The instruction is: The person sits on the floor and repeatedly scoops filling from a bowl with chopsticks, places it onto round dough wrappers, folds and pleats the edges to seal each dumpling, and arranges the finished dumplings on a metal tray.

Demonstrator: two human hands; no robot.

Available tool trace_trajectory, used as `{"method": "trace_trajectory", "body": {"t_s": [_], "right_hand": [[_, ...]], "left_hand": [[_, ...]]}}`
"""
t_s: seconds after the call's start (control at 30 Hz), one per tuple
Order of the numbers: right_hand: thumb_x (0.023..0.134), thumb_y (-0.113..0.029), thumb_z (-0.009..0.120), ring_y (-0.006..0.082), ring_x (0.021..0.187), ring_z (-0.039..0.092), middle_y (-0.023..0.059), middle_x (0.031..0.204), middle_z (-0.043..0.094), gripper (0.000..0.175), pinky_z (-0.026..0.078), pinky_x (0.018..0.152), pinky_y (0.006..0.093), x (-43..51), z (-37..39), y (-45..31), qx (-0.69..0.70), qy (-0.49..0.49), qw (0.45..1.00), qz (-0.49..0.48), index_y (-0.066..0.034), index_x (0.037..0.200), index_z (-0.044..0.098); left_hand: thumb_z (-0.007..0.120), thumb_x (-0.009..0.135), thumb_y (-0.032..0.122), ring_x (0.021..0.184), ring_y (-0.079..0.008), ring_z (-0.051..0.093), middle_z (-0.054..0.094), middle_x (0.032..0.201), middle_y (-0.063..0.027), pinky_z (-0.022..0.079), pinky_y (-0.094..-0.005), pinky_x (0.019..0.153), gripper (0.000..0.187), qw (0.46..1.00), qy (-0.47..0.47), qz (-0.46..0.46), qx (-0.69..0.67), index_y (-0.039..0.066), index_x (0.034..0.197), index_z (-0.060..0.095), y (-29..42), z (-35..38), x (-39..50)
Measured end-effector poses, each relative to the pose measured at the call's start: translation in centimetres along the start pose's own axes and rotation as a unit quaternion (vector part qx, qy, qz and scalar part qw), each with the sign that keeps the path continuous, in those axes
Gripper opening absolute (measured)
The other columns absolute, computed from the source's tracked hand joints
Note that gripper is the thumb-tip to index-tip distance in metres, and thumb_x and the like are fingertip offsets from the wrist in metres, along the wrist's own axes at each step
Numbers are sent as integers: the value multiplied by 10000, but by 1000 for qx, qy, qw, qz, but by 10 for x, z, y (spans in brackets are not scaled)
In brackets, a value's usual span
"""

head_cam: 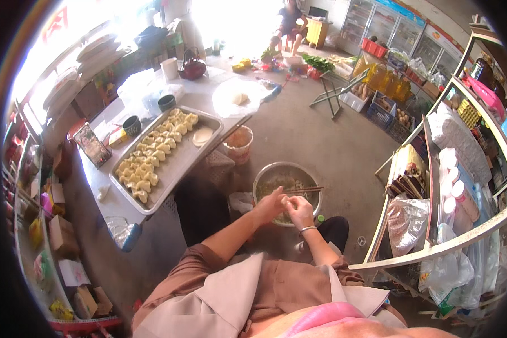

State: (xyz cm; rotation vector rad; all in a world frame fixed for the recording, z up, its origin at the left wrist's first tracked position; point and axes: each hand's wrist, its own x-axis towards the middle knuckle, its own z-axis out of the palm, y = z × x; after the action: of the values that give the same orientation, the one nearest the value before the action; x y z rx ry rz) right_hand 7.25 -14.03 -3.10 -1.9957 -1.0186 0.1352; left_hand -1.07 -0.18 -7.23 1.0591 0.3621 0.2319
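Over a metal bowl (286, 164) of chopped green filling, my left hand (269, 206) and my right hand (301, 211) meet with fingertips pressed together. They pinch what looks like a small dumpling, mostly covered by the fingers. A pair of chopsticks (314, 189) lies across the bowl toward its right rim. To the left, a metal tray (181, 171) bears rows of folded dumplings (154, 148) and a stack of round dough wrappers (203, 137). The tray rests on a white table (94, 186), its near corner by the table edge.
A bucket (238, 145) stands between table and bowl. The table also bears a propped phone (92, 143), dark cups (132, 125), a kettle (192, 69) and a dough lump (239, 98). A shelf rack (426, 243) flanks my right. Another person (290, 25) sits far back.
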Motion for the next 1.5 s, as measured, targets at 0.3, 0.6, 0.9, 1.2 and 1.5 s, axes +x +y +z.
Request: {"method": "trace_trajectory", "body": {"t_s": [0.3,0.6,0.9,1.2,1.5], "right_hand": [[799,-200,693,284,1010,615,166,1090,654,361,489,878,357,-3,-4,-9,62,67,996,-24,-5,1097,634],[768,-126,756,74,636,576,35,753,668,189,477,576,228,14,-14,-7,289,-74,937,181,-15,904,687],[812,-104,685,123,788,648,37,861,696,219,537,708,271,28,-25,8,235,-106,958,127,-18,1013,688],[663,-274,755,275,1028,631,109,1057,676,658,498,874,371,-5,-42,27,-290,-374,867,158,-199,1281,542],[731,-184,735,178,698,661,78,757,695,186,514,675,293,-19,5,60,17,-114,985,126,-68,875,717]], "left_hand": [[548,943,92,995,-197,632,639,1129,-115,524,-306,865,310,989,61,-28,-129,-31,1227,561,10,2,-22],[638,910,203,883,-180,662,670,1034,-102,549,-292,752,314,998,57,10,9,-19,1132,631,33,9,-27],[564,944,187,861,-221,664,663,1018,-148,555,-320,744,293,991,124,-4,-47,-63,1088,620,27,-17,-14],[476,914,26,921,-283,649,617,1029,-172,559,-382,785,210,933,337,60,-109,-68,1085,554,28,-45,0],[506,879,18,944,-266,632,616,1046,-149,550,-380,796,221,936,338,47,-92,-48,1077,578,18,-48,0]]}}
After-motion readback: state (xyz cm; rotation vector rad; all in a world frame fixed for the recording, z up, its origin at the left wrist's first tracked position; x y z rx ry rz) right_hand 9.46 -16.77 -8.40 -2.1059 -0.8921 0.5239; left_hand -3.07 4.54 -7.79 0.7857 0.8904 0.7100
